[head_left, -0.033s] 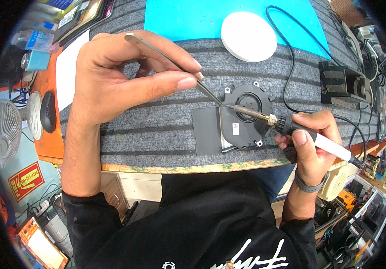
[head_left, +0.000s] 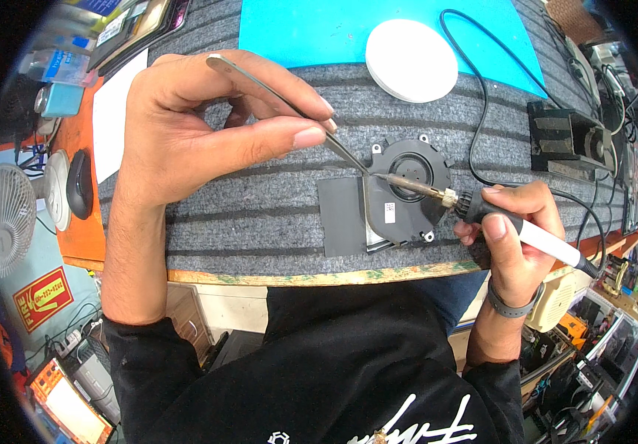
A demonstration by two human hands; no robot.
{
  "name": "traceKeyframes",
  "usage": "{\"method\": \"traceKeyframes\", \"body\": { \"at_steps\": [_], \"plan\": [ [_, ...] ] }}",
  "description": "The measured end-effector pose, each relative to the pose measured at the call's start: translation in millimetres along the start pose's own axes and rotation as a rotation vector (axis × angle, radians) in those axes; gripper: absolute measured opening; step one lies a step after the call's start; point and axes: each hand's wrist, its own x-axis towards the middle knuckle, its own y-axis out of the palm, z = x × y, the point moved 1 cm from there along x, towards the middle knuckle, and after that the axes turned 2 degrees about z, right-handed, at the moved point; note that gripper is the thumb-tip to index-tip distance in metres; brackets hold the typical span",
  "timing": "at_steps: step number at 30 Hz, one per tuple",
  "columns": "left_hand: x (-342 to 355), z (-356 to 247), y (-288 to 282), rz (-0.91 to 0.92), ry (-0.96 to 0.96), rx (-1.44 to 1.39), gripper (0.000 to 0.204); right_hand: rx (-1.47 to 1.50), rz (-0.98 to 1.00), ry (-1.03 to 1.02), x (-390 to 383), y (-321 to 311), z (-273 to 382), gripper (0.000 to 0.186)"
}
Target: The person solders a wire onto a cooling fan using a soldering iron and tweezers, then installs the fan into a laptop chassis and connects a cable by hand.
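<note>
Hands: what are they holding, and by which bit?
The left hand pinches tweezers, nearer the tips than the back end; the right hand grips a soldering iron by its handle's black part.

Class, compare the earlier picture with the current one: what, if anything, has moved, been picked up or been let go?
Nothing has visibly moved, been picked up or let go. The left hand still holds the tweezers, the right hand the soldering iron, both tips at the dark fan unit's edge.
</note>
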Motion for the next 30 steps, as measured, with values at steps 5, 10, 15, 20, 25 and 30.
{"method": "traceKeyframes", "body": {
  "at_steps": [5, 10, 15, 20, 25, 30],
  "plan": [
    [-0.6, -0.1, -0.5, 0.001, 0.008, 0.001, 0.017, -0.021, 0.021, -0.020, 0.8, -1.0, -0.1, 0.019],
    [-0.7, 0.9, -4.9, -0.037, -0.010, -0.056, 0.018, 0.014, -0.013, 0.029, 0.2, -2.1, 0.3, 0.017],
    [-2.7, 5.4, -8.3, -0.091, 0.068, -0.048, 0.018, 0.005, -0.019, 0.036, 1.8, 3.5, 2.8, 0.017],
    [-2.4, 3.9, -9.2, -0.077, 0.069, -0.024, 0.017, -0.017, -0.001, 0.035, 1.5, 3.4, 3.0, 0.017],
    [-2.5, 3.7, -7.7, -0.076, 0.070, -0.034, 0.017, -0.015, -0.013, 0.027, 0.3, 3.1, 2.3, 0.016],
    [-2.1, 3.7, -8.3, -0.070, 0.062, -0.036, 0.017, -0.001, -0.009, 0.039, 2.0, 3.1, 2.7, 0.016]
  ]
}}
